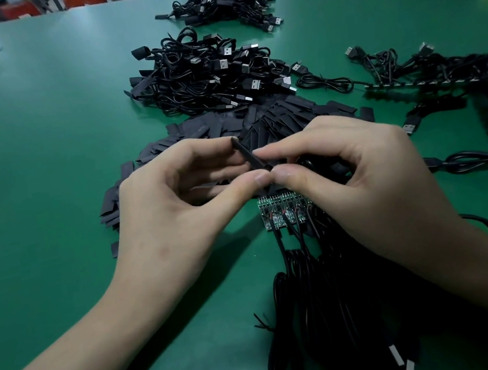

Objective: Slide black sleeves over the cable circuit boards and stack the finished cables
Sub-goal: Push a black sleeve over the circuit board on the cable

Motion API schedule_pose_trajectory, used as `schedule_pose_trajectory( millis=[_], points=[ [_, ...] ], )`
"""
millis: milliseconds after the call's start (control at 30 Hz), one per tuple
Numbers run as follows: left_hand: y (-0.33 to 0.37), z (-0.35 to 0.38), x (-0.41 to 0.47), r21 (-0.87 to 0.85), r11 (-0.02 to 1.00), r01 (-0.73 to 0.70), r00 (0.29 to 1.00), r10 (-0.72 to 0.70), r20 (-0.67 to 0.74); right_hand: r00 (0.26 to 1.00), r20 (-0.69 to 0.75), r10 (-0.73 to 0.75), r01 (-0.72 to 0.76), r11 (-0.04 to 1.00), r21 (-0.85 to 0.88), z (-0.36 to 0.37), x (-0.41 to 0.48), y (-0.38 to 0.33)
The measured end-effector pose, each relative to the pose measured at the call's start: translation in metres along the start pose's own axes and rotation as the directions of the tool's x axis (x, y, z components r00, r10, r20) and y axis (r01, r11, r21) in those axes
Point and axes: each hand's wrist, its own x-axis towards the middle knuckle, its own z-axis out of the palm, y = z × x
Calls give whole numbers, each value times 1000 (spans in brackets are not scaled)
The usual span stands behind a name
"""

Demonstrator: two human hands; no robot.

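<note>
Head view: a narrow black tubular sleeve (pixel 249 156) is held tilted above the green desk (pixel 35 139), between both hands. It is pinched near its middle by the curled thumb and forefinger of the left hand (pixel 168 204), and its lower end is pinched by the thumb and forefinger of the right hand (pixel 358 178). Nothing else is seen to be gripped. Whether a board is already inside the sleeve cannot be told, since its lower end is hidden behind the thumbs.

Just below the thumbs, a row of small green circuit boards (pixel 282 210) is laid flat on the desk, bare, with thin black cables (pixel 313 296) trailing toward the camera. Behind the hands a loose heap of flat black sleeves (pixel 220 127) is spread, and beyond it a stack of coiled black cables with silver plugs (pixel 208 74) is piled.

The step in hand is judged to be the sleeving, with the sleeve being opened or fitted at its mouth. For the next move, the mouth would need to be rounded open and lined up with a board's end, so that the sleeve can be slid on squarely without catching on the soldered wires. Only then can the cable be added to the stack.
</note>
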Motion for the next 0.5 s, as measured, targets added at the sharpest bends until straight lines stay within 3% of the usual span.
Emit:
schedule_pose_trajectory(
  millis=[500],
  points=[
    [-4,4,-1,-139,988,61,998,-58,28,1000,2,-10,10,1000,-14,0,0,1]
  ],
)
